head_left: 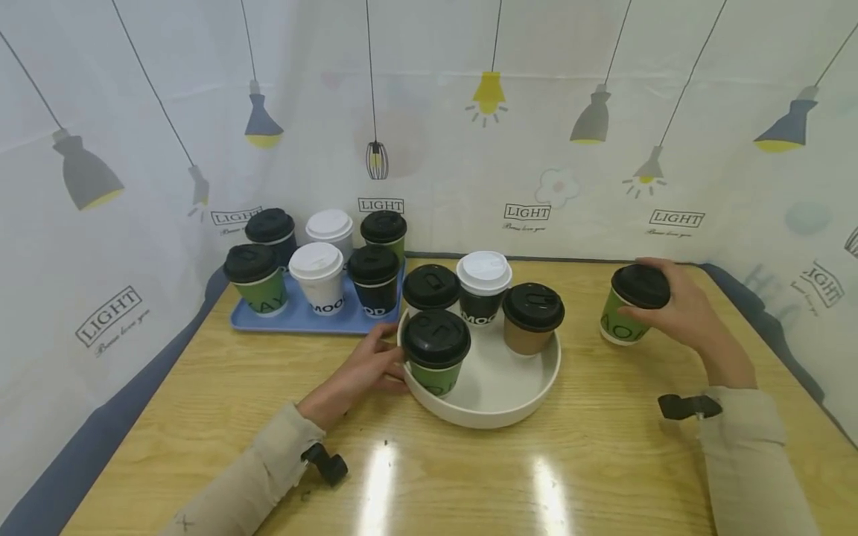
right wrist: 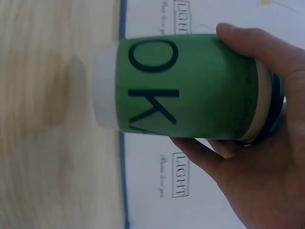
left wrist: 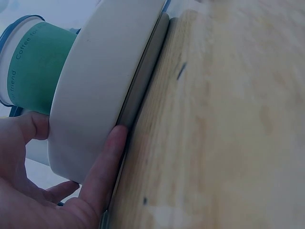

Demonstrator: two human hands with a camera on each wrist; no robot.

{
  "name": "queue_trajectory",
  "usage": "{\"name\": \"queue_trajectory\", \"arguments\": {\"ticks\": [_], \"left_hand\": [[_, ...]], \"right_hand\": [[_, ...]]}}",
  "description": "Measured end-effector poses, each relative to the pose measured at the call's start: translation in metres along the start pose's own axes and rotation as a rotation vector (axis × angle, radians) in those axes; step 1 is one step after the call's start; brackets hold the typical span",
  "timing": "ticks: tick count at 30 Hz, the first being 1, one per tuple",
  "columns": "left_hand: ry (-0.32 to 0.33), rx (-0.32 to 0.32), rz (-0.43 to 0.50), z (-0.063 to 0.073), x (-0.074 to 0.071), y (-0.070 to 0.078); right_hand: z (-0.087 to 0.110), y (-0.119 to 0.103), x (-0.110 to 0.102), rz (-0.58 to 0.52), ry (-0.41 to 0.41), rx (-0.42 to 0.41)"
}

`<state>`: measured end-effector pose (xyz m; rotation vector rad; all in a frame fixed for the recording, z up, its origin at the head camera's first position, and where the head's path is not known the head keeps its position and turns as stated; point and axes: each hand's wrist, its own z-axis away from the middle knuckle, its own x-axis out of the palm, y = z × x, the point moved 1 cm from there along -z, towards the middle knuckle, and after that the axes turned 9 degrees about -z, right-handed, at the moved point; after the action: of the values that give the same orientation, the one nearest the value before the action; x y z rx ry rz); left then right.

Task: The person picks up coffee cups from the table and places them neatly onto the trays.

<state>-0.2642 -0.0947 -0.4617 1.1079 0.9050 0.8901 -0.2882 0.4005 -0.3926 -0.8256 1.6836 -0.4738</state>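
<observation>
My right hand (head_left: 690, 305) grips a green paper coffee cup (right wrist: 190, 90) with a black lid, thumb on one side and fingers on the other. The cup is nearly upright at the right of the table, its base seeming just above the wood. My left hand (head_left: 365, 365) holds the left edge of a white round tray (head_left: 496, 418), a finger low along its underside in the left wrist view. In that tray stand a green cup (head_left: 436, 376), a brown cup (head_left: 527, 341), a black cup with white lid (head_left: 480, 304) and a black-lidded cup (head_left: 431, 286), partly hidden.
A blue rectangular tray (head_left: 308, 321) with several lidded cups in two rows stands at the back left, close against the round tray. Behind the wooden table (head_left: 469, 476) hangs a white curtain (head_left: 442, 179) printed with lamps.
</observation>
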Motion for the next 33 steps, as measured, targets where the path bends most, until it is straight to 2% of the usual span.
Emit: {"name": "queue_trajectory", "arguments": {"ticks": [6, 13, 23, 28, 33], "left_hand": [[-0.008, 0.000, -0.012, 0.000, -0.004, -0.001], [-0.013, -0.002, -0.004, 0.001, -0.004, 0.001], [-0.012, -0.002, 0.006, 0.001, -0.004, 0.001], [-0.014, -0.008, 0.010, 0.001, -0.004, 0.000], [-0.010, -0.005, 0.012, -0.001, -0.003, 0.000]], "right_hand": [[0.000, -0.028, -0.003, -0.020, -0.077, -0.082], [0.009, -0.065, -0.006, -0.025, -0.128, -0.097], [0.022, -0.110, -0.006, -0.006, -0.201, -0.204], [0.027, -0.137, 0.005, 0.009, -0.216, -0.349], [0.027, -0.154, 0.027, 0.013, -0.197, -0.526]]}}
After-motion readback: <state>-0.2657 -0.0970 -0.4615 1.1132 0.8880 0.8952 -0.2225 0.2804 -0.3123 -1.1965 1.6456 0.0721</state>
